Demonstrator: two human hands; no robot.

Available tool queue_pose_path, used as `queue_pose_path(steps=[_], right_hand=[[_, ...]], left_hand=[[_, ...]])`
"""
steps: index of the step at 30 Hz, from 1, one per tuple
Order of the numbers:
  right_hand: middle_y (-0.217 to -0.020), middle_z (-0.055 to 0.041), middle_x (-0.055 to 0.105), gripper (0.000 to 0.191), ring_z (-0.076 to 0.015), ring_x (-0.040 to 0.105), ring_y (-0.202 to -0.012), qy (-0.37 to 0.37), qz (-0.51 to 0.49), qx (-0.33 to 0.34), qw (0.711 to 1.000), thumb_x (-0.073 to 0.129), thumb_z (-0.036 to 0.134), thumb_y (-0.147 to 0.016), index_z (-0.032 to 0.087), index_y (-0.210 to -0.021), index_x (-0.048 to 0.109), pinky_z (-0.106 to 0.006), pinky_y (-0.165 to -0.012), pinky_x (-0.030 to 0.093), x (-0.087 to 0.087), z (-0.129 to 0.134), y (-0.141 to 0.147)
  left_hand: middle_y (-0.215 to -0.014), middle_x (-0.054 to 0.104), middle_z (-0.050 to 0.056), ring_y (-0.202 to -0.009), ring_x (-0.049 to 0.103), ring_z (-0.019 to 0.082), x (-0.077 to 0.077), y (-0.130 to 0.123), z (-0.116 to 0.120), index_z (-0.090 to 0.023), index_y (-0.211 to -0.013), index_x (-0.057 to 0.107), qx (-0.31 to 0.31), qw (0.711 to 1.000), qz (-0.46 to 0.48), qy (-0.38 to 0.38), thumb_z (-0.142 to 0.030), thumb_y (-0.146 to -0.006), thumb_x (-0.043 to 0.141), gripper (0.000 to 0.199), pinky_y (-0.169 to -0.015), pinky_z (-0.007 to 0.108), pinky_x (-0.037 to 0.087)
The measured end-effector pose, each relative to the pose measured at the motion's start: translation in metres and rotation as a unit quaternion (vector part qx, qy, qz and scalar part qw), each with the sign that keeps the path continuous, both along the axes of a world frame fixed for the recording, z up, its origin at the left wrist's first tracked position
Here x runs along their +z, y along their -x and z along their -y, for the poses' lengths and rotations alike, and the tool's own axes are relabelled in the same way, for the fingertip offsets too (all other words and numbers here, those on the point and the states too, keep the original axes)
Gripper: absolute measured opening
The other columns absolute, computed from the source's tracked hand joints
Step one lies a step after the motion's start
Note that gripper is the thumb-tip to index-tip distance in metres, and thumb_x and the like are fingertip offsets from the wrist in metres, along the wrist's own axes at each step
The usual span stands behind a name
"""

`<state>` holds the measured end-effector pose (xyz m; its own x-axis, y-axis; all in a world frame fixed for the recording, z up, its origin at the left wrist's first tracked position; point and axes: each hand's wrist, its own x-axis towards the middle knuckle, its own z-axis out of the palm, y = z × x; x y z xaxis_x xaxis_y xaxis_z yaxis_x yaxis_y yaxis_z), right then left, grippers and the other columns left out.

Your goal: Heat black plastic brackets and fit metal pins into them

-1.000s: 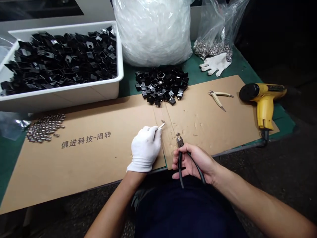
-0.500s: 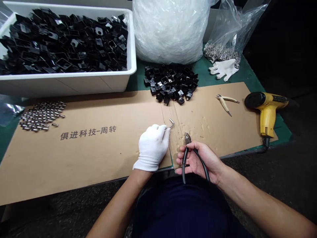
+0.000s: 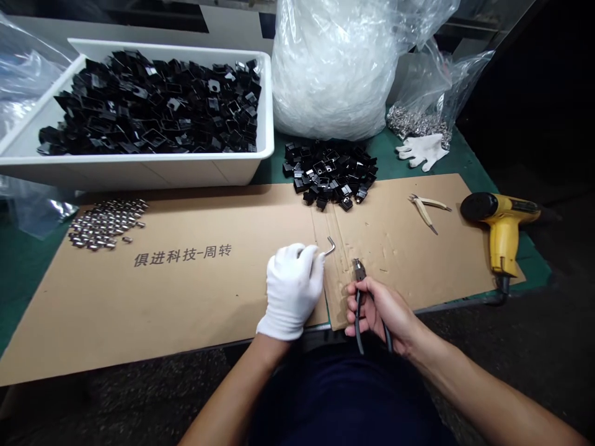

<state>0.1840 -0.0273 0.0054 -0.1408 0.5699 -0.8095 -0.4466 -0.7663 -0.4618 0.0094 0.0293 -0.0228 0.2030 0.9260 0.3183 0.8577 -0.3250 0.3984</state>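
Observation:
My left hand (image 3: 294,286), in a white knitted glove, is closed around a small L-shaped metal rod (image 3: 330,246) that looks like a hex key; its bent end sticks out to the right past my fingertips. Bare, my right hand (image 3: 379,313) grips a pair of pliers (image 3: 359,272) with black handles, the metal jaws pointing away from me. One handle lies under my fingers and the other against my palm. Both hands are over the near edge of the cardboard sheet (image 3: 186,303), side by side and apart.
Beyond the cardboard lie a heap of black plastic housings (image 3: 331,173), a white bin (image 3: 195,170) of similar parts and a large plastic bag (image 3: 332,80). Metal cylinders (image 3: 106,224) lie left. Rightward are cream-handled pliers (image 3: 426,210), a glove (image 3: 422,150), a bag of metal parts (image 3: 418,121) and a yellow heat gun (image 3: 504,232).
The pliers' handles have come closer together as my right fingers curl further around them. The whole view has tilted up and shifted left. My left hand still holds the L-shaped rod.

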Motion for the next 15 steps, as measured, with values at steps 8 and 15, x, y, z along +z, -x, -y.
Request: queue_pose_path(steps=[8,15], right_hand=[[-0.066,0.0032,0.051,0.030,-0.0158,0.053,-0.059,-0.159,0.085,-0.019,0.983,0.047,0.047,-0.096,0.023,-0.078,0.049,-0.030,-0.059,0.049,-0.004,0.006,0.026],[-0.082,0.0002,0.056,0.036,-0.0193,0.053,-0.081,-0.261,0.172,0.042,0.949,0.045,0.055,-0.102,0.024,-0.083,0.051,-0.033,-0.078,0.043,-0.005,0.004,0.060]], left_hand=[[-0.137,0.063,0.010,-0.120,0.065,0.027,0.056,0.004,0.078,-0.027,-0.149,0.044,-0.105,0.906,0.245,0.330,-0.026,-0.085,0.072,0.070,-0.104,0.040,0.054],[-0.163,0.039,0.014,-0.149,0.041,0.033,0.017,-0.002,0.103,-0.021,-0.161,0.032,-0.001,0.898,0.309,0.313,-0.022,-0.088,0.061,0.079,-0.125,0.052,0.033]])
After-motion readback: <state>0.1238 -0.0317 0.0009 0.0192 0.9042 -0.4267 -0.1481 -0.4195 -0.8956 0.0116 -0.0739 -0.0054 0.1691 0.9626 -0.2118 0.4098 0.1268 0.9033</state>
